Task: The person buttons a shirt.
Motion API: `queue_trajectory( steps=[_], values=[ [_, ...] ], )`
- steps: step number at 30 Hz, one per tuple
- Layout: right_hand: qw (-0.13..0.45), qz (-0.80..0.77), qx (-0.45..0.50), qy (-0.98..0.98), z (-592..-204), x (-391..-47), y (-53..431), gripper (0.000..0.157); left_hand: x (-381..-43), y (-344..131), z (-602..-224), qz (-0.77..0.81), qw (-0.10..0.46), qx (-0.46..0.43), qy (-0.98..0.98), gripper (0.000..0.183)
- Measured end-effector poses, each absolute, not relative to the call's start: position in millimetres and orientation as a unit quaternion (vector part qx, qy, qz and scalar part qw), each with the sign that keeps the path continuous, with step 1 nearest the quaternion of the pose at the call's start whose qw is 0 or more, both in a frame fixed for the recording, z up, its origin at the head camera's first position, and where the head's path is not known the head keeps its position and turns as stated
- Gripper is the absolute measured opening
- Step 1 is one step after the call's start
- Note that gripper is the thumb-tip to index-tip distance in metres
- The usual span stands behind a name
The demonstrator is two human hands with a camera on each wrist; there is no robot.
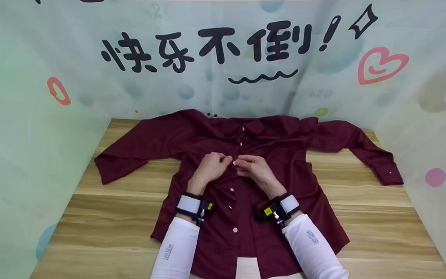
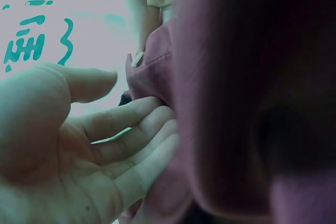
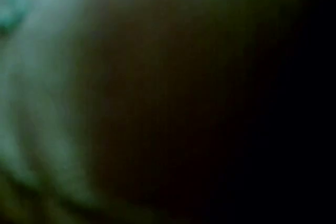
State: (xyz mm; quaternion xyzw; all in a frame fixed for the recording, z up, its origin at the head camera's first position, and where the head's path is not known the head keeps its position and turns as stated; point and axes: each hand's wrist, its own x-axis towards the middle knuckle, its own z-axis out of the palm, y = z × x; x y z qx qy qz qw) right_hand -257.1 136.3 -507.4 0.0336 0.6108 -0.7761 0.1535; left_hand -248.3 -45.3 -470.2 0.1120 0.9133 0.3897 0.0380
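Observation:
A dark red button-up shirt [image 1: 285,174] lies front up, with white buttons down its front. Near mid-chest my right hand [image 1: 258,170] pinches the front edge by a white button [image 1: 234,163]. Facing it, my left hand [image 1: 212,167] has its fingertips at the same edge. In the left wrist view, the left hand's fingers [image 2: 131,135] reach against the shirt cloth [image 2: 152,72], fairly straight, with the thumb held apart from them. The right wrist view is too dark and blurred to show the right hand's grip.
The shirt lies on a wood-grain table [image 1: 91,221], its sleeves spread to both sides. Lower buttons [image 1: 235,230] show along the front, where the two edges lie apart near the hem. A printed pale curtain [image 1: 207,89] stands behind and at both sides.

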Motion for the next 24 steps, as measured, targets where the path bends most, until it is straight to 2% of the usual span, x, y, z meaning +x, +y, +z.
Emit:
queue_trajectory(
  steps=[9,17,24],
  values=[
    [0.147,-0.779,0.041,0.608,-506.5,-256.7,134.3,0.021,-251.2,-47.2,-477.5,0.506,0.067,0.094,0.855,0.022],
    [0.147,-0.783,0.043,0.603,-505.7,-255.2,134.0,0.010,-251.5,-40.7,-481.0,0.542,0.053,0.069,0.836,0.016],
    [0.147,-0.771,0.044,0.618,-505.9,-255.4,135.1,0.018,-251.3,-39.2,-481.3,0.551,0.064,0.051,0.831,0.016]
  ],
)
